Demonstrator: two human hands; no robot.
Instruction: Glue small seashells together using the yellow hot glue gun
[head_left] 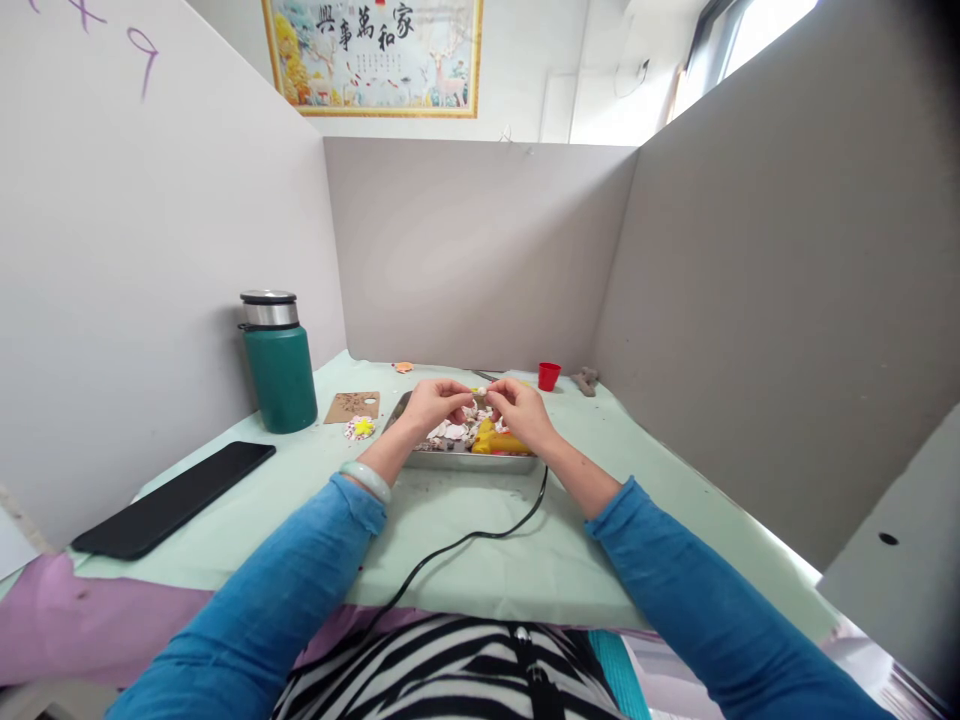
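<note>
Pinching a small pale piece (480, 396) just above the metal tray (450, 461), the left hand (433, 402) and right hand (523, 410) both close fingers on it; a heap of loose pieces (454, 432) in the tray suggests much remains.

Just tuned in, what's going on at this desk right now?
Both hands meet above a metal tray: the left hand and right hand pinch a small pale piece between them. The tray holds more pale pieces and a yellow lump. A green flask and black phone sit off to the left.
</note>
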